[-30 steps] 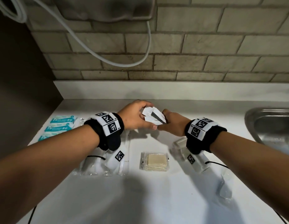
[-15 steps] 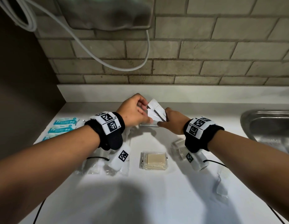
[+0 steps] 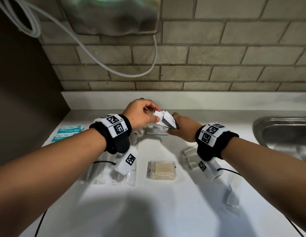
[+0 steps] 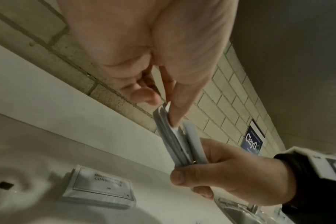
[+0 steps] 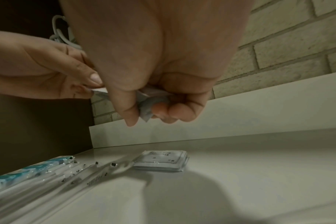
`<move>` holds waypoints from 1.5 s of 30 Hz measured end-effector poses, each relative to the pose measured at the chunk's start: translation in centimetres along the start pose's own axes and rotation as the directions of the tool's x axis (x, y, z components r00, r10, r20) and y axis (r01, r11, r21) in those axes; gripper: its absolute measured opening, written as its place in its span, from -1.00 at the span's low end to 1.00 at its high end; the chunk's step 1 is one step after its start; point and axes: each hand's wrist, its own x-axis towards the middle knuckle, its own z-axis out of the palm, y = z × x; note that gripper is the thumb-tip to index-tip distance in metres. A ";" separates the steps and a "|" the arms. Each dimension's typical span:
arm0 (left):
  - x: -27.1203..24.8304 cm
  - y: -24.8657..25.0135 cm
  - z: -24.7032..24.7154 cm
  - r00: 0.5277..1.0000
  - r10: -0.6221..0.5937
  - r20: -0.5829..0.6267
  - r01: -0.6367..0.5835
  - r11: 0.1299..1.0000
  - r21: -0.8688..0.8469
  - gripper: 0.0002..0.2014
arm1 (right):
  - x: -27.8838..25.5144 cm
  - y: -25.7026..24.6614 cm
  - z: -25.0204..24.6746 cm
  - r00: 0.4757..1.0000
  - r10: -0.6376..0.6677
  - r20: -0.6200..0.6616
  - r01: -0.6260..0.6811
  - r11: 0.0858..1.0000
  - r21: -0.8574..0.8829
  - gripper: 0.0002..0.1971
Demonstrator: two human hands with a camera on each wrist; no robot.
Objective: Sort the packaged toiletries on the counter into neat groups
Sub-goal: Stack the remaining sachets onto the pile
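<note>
I hold a small bundle of white sachets (image 3: 167, 119) up above the far middle of the counter (image 3: 166, 211), close to the backsplash. My right hand (image 3: 183, 128) grips the bundle's lower end, thumb on the near side and fingers curled round the far side, so the sachets fan out upward. My left hand (image 3: 140, 114) pinches the upper edge of one sachet between thumb and forefinger; the left wrist view shows the thumb tip (image 4: 175, 121) slipped between two of the packets.

Just below my hands a flat stack of sachets printed "Shampoo with conditioner" (image 3: 157, 129) lies on the counter. Nearer me, in the middle, sits a clear-wrapped beige soap bar (image 3: 163, 170). To its left, several long clear-wrapped items (image 3: 101, 171) lie side by side, partly under my left wrist, and farther left are teal-and-white packets (image 3: 66, 133) in a row. To the right of the soap, clear packets (image 3: 188, 155) show partly under my right wrist, with another clear-wrapped piece (image 3: 231, 196) nearer, at right. A steel sink (image 3: 282, 134) is at the far right.
</note>
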 end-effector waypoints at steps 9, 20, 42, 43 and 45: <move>0.1 -0.5 1.2 0.960 -0.218 0.174 0.236 0.968 -0.087 -0.53 | 0.5 -0.3 0.1 1.000 0.005 0.000 -0.005 0.993 -0.115 -0.67; -0.6 0.2 2.9 0.884 -0.359 0.298 0.413 0.900 -0.139 -0.71 | 1.4 -1.2 1.2 0.999 0.041 0.012 -0.034 0.930 -0.366 -0.76; -0.2 -3.3 3.9 0.880 -0.271 0.390 0.008 0.830 0.558 -0.56 | 1.9 -1.2 2.3 0.979 0.037 0.199 0.008 0.975 -0.221 -0.56; -0.2 -3.6 4.0 0.883 -0.283 0.375 0.020 0.820 0.572 -0.59 | 2.0 -1.2 2.4 0.976 0.043 0.214 0.007 0.973 -0.232 -0.60; -0.1 -4.0 4.3 0.877 -0.320 0.360 0.043 0.796 0.604 -0.62 | 2.0 -1.1 2.9 0.972 0.059 0.229 0.001 0.967 -0.253 -0.68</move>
